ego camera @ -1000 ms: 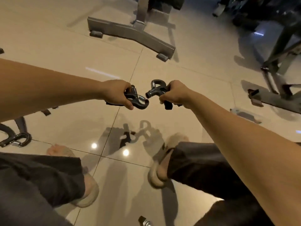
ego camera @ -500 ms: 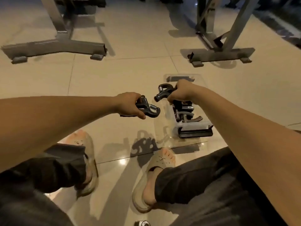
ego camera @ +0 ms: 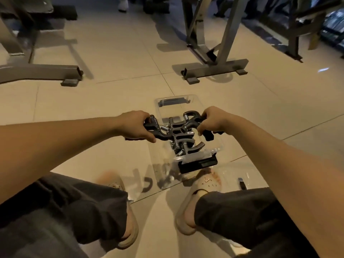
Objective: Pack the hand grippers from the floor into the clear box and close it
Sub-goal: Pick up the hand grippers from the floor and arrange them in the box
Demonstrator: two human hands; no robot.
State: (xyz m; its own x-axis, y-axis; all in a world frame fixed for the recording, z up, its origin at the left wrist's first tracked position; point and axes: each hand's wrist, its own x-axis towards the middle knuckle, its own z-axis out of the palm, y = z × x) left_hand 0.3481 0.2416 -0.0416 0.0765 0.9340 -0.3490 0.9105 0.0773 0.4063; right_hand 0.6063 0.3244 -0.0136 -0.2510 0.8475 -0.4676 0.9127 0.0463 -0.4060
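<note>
Each hand was clenched around one black, spring-loaded metal hand gripper: the left hand (ego camera: 135, 125) on the left gripper (ego camera: 158, 129), the right hand (ego camera: 214, 121) on the right gripper (ego camera: 189, 121). A second earlier both were held over bare floor; now they hung above the open clear plastic box (ego camera: 214, 146), which already held other grippers (ego camera: 183, 144). Release into the box appeared imminent.

Both hands now hang directly above the clear box (ego camera: 188, 101), where half a second ago the left hand (ego camera: 136, 126) was off to the box's left over bare tile. The left hand gripper (ego camera: 160, 130) and right hand gripper (ego camera: 189, 121) sit lower, just over the grippers already inside, and the right hand (ego camera: 212, 121) has shifted toward the box's right wall.
</note>
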